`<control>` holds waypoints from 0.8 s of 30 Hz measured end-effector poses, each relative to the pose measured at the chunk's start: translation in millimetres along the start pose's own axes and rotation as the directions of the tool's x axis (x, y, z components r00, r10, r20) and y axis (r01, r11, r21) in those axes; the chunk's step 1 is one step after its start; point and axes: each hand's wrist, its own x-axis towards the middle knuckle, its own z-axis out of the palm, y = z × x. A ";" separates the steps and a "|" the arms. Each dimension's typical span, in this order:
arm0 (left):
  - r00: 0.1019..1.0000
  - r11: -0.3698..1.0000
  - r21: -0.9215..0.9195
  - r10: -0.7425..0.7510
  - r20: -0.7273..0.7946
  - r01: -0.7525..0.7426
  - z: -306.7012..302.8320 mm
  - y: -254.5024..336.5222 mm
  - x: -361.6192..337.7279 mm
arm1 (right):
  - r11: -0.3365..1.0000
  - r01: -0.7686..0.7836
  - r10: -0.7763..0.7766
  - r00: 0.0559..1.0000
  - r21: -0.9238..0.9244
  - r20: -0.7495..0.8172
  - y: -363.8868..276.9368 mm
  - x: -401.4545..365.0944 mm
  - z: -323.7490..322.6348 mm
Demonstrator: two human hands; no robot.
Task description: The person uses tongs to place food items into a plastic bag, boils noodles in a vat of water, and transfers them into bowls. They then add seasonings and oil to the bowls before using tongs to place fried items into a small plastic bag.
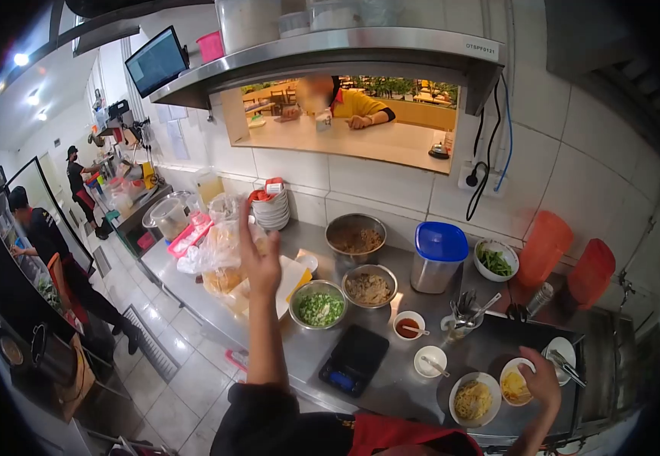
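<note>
My left hand (260, 254) is raised over the counter, fingers stretched upward and apart, holding nothing. Behind it are clear plastic bags (220, 254). A steel bowl of chopped green onion (319, 305) stands right of my left forearm. My right hand (544, 384) is at the right end of the counter, fingers apart and curved, its tips overlapping the rim of a small bowl with yellow food (514, 384). Left of that, a white bowl of noodles (473, 401) sits near the front edge. The black kitchen scale (354, 360) lies between my two arms.
Steel bowls of brown meat (356, 235) and pale shredded food (369, 287), a blue-lidded container (440, 254), a red sauce bowl (410, 325) and tongs (566, 366) are on the counter. A person (368, 110) leans at the pass-through window; two others are at left.
</note>
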 end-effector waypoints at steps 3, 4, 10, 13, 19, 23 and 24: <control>0.874 0.093 -0.888 -0.247 0.418 0.451 19.8 -61.8 42.8 | 0.995 -0.017 -0.003 0.981 0.103 0.193 -21.7 12.8 2.1; 0.844 -0.237 -0.855 -0.179 0.505 0.462 31.0 -98.2 57.8 | 0.994 -0.024 -0.001 0.975 0.109 0.222 -28.0 13.1 1.8; 0.639 -0.189 -0.713 -0.334 0.693 0.675 89.2 -188.7 100.8 | 0.990 -0.064 0.032 0.971 0.129 0.238 -25.3 6.3 5.5; 0.513 -0.157 -0.695 -0.565 0.646 0.701 107.7 -192.7 108.9 | 0.996 -0.057 0.040 0.974 0.074 0.221 -3.5 -5.0 5.5; 0.522 -0.211 -0.617 -0.370 0.769 0.759 141.5 -193.9 97.2 | 0.961 -0.193 0.167 0.976 0.197 0.142 37.8 -49.5 -6.7; 0.522 0.009 -0.653 -0.608 0.598 0.758 167.9 -199.8 89.9 | 0.955 -0.271 0.268 0.963 0.119 0.038 35.3 -76.5 -21.0; 0.533 -0.066 -0.587 -0.347 0.772 0.807 166.9 -199.6 90.1 | 0.934 -0.321 0.323 0.946 0.160 0.014 41.3 -82.6 -21.3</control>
